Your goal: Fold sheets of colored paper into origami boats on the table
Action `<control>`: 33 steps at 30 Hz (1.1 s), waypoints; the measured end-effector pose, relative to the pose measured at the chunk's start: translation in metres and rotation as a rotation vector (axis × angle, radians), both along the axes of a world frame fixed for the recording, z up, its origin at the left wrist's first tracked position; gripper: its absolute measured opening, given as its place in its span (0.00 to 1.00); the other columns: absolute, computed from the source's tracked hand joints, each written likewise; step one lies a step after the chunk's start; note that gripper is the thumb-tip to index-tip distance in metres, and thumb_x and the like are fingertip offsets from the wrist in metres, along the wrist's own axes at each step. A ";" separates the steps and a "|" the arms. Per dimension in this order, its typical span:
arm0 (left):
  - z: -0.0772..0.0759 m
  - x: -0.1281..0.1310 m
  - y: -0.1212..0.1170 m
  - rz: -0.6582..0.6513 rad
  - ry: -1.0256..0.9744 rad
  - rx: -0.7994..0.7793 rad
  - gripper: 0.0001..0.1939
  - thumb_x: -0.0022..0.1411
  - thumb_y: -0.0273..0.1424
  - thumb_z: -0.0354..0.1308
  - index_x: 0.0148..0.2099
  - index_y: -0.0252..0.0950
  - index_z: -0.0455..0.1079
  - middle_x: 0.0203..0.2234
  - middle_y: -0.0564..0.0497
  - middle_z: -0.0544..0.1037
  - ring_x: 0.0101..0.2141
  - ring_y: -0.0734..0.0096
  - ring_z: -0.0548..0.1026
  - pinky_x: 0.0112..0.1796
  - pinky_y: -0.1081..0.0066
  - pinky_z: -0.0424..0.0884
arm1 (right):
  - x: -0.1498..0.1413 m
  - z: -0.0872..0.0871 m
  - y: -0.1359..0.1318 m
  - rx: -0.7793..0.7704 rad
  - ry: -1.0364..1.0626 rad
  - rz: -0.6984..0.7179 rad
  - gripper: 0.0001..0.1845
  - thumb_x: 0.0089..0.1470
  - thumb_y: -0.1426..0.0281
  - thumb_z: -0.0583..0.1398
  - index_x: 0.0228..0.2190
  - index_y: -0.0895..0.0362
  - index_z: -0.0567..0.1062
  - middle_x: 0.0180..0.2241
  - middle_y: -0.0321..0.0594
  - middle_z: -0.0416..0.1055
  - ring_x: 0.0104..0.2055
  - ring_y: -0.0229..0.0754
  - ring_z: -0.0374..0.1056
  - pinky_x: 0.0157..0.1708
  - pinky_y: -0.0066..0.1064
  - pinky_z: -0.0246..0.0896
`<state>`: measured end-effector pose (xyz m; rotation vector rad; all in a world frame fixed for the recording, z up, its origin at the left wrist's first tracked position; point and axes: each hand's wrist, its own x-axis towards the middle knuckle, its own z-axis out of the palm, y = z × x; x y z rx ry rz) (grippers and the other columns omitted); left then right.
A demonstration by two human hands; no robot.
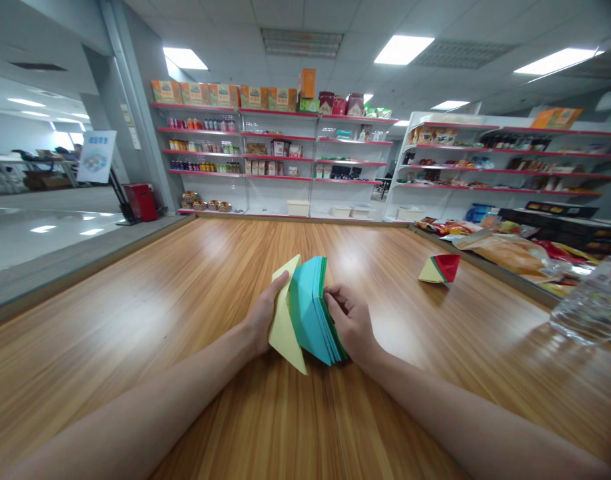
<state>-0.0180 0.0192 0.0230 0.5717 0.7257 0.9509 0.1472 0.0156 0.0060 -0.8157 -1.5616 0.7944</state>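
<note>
Over the middle of the table, my left hand (264,313) grips a stack of coloured paper sheets from its left side, thumb lying on the pale yellow sheet (285,320). To the right of that sheet, blue paper (308,307) makes up the middle of the stack, with green layers along its far right edge. My right hand (352,323) pinches the green right edge with thumb and fingertips. The yellow part stands fanned apart from the blue. Farther right on the table rests a small folded paper piece (440,269) in yellow, green and red, touched by neither hand.
A clear plastic bottle (592,300) lies at the right edge of the table. Bagged snacks (510,253) and black boxes (560,223) are heaped beyond the right rim. Shelves of goods (278,157) stand behind the table. A raised wooden rim (305,219) borders the tabletop.
</note>
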 end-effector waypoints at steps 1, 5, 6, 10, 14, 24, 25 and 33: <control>0.000 0.000 0.000 0.011 0.006 0.007 0.26 0.57 0.49 0.52 0.38 0.28 0.72 0.27 0.41 0.79 0.27 0.59 0.78 0.32 0.64 0.74 | 0.000 -0.001 0.002 -0.032 0.009 -0.008 0.10 0.56 0.62 0.56 0.29 0.57 0.66 0.25 0.35 0.64 0.27 0.36 0.61 0.25 0.27 0.54; 0.002 0.001 0.000 0.036 0.082 0.016 0.23 0.58 0.46 0.53 0.38 0.29 0.71 0.24 0.41 0.79 0.23 0.61 0.77 0.27 0.66 0.74 | 0.002 -0.006 0.009 -0.146 -0.069 -0.029 0.12 0.53 0.62 0.58 0.35 0.56 0.64 0.25 0.35 0.67 0.26 0.38 0.63 0.23 0.27 0.55; 0.002 0.001 0.000 0.045 0.106 0.011 0.22 0.58 0.46 0.54 0.37 0.29 0.71 0.23 0.42 0.79 0.22 0.62 0.76 0.26 0.66 0.74 | 0.003 -0.008 0.010 -0.160 -0.100 -0.055 0.13 0.53 0.62 0.58 0.36 0.56 0.64 0.24 0.35 0.67 0.25 0.38 0.63 0.22 0.27 0.55; 0.004 0.001 -0.002 0.060 0.141 0.024 0.21 0.55 0.47 0.56 0.34 0.30 0.70 0.22 0.43 0.78 0.20 0.64 0.75 0.23 0.68 0.72 | 0.005 -0.011 0.012 -0.170 -0.202 -0.068 0.10 0.53 0.63 0.57 0.30 0.57 0.66 0.24 0.37 0.69 0.27 0.40 0.66 0.26 0.29 0.59; 0.005 0.004 -0.009 0.079 0.208 0.078 0.19 0.52 0.45 0.59 0.31 0.31 0.69 0.19 0.45 0.76 0.17 0.66 0.73 0.21 0.69 0.71 | 0.004 -0.011 0.008 -0.177 -0.168 0.195 0.14 0.53 0.60 0.56 0.26 0.59 0.70 0.27 0.40 0.71 0.31 0.43 0.67 0.30 0.33 0.63; 0.006 0.017 -0.023 0.108 0.270 0.125 0.17 0.51 0.43 0.62 0.30 0.32 0.69 0.17 0.48 0.75 0.15 0.68 0.72 0.19 0.70 0.69 | -0.008 -0.010 -0.005 -0.178 -0.063 0.298 0.14 0.50 0.60 0.61 0.32 0.58 0.72 0.32 0.42 0.73 0.35 0.45 0.68 0.38 0.38 0.65; 0.007 0.019 -0.025 0.116 0.261 0.120 0.17 0.51 0.43 0.61 0.31 0.32 0.69 0.17 0.48 0.75 0.15 0.68 0.72 0.19 0.70 0.69 | -0.009 -0.009 -0.007 -0.176 -0.054 0.298 0.13 0.51 0.61 0.60 0.33 0.58 0.72 0.34 0.43 0.73 0.36 0.45 0.68 0.39 0.39 0.65; 0.012 0.025 -0.036 0.122 0.288 0.143 0.18 0.50 0.43 0.62 0.30 0.32 0.69 0.17 0.48 0.75 0.17 0.67 0.72 0.20 0.70 0.69 | -0.010 0.001 -0.017 -0.141 -0.085 0.345 0.10 0.52 0.64 0.58 0.34 0.58 0.71 0.34 0.43 0.73 0.38 0.45 0.69 0.41 0.39 0.65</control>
